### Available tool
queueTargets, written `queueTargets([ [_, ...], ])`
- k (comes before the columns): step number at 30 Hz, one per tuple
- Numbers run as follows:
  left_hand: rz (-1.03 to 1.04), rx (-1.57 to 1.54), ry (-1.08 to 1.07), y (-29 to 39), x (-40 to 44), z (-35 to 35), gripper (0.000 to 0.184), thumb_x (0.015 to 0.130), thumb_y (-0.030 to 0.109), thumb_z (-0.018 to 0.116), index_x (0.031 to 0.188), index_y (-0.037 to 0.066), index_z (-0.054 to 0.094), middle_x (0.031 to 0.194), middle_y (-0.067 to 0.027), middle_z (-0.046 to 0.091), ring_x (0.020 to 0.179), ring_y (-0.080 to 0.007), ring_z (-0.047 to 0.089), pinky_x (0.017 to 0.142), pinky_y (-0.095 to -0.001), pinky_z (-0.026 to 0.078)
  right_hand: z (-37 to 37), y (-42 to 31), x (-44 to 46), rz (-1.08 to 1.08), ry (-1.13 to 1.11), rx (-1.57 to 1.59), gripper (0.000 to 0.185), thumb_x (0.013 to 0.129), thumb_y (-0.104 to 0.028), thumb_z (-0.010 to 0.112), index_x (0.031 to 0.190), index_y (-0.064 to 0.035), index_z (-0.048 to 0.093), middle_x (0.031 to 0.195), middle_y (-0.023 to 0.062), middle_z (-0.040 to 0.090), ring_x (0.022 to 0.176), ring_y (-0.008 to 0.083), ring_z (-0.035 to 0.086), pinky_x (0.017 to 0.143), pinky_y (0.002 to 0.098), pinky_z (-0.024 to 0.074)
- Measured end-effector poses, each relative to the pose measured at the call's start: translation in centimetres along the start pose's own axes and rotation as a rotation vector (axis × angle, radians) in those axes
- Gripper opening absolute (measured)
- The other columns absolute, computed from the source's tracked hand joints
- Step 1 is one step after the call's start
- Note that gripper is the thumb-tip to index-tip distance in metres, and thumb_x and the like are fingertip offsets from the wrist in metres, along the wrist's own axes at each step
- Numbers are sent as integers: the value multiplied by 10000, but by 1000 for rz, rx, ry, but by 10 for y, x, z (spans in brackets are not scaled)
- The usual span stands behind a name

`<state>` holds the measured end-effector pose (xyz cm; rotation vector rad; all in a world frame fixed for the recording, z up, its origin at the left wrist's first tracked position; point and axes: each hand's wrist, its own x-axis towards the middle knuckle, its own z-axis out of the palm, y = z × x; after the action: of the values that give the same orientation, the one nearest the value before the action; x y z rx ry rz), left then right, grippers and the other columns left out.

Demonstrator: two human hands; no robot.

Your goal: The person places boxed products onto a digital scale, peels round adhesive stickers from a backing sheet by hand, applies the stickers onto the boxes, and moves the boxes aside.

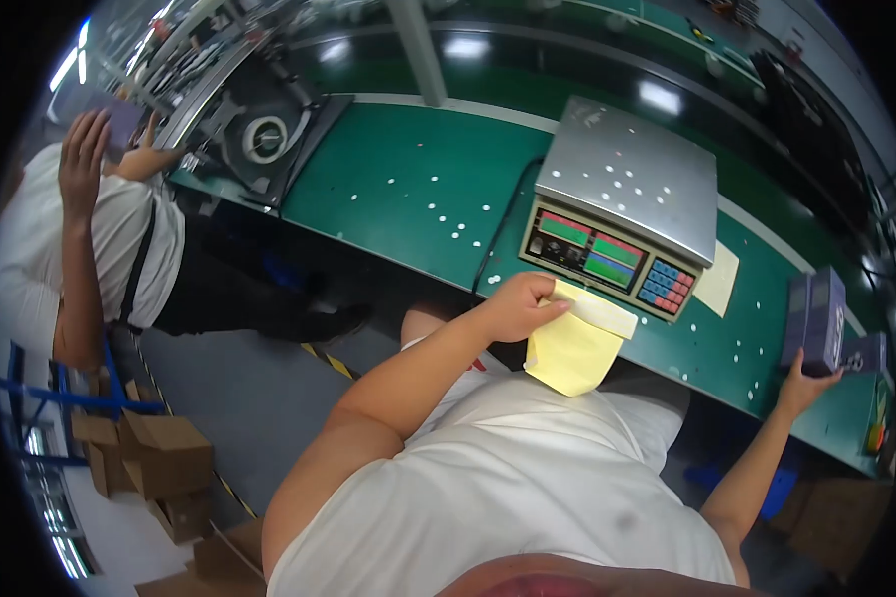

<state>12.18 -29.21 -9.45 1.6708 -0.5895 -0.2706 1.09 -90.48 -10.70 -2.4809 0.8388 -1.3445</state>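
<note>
My left hand [518, 310] is closed on a yellow paper [572, 353], pinching its upper left corner between thumb and fingers. The paper hangs over the bench's front edge, and a paler strip runs across its top. Far to the right, my right hand [806, 386] grips the lower end of a purple box [813, 320]. A smaller purple box [865, 352] is right beside it. Just beyond my left hand stands a counting scale [622, 199] with a bare metal plate, green displays and a keypad. Small white round pieces lie on that plate.
Several white dots are scattered over the green bench [368, 149]. A pale sheet [719, 282] lies beside the scale. At the left, a co-worker [90, 229] holds a purple box [119, 121] near a machine [264, 139]. Cardboard boxes [167, 456] are on the floor behind.
</note>
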Motion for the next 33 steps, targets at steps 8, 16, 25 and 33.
queueTargets([
  [8, 26, 123, -16, -9, 1, -3, 271, 933, 190, 715, 801, -30, 629, 781, -156, 611, 708, -285, 600, 647, -397, 461, -17, -7, -3, -15, 114, -141, 997, 856, -432, 830, 1555, 35, 294, 1539, 281, 413, 1412, 432, 442, 1194, 478, 353],
  [16, 94, 416, -126, 28, -9, -4, 172, 938, 157, 702, 1004, 0, 725, 887, -137, 665, 817, -329, 635, 722, -380, 502, -36, -184, -89, -85, -461, 879, 795, 937, -394, 745, 1542, -13, 398, 1404, 138, 571, 1280, 245, 556, 1127, 398, 411],
  [25, 356, 609, -190, 162, -49, -41, 160, 898, 149, 731, 1021, 48, 748, 1130, -136, 728, 1039, -343, 687, 891, -402, 558, -37, -318, -155, 242, -1383, 1133, 571, 817, -147, 858, 1310, 4, 612, 1159, 97, 692, 1029, 166, 658, 897, 321, 535],
  [33, 221, 1616, 730, 294, -111, -189, 1010, 765, 312, 899, 1589, 71, 365, 1437, -239, 559, 1320, -433, 551, 1087, -510, 457, 0, -274, -151, 159, -1254, 1185, 383, 842, -151, 831, 1146, 8, 663, 1034, 57, 704, 933, 139, 666, 854, 295, 545],
])
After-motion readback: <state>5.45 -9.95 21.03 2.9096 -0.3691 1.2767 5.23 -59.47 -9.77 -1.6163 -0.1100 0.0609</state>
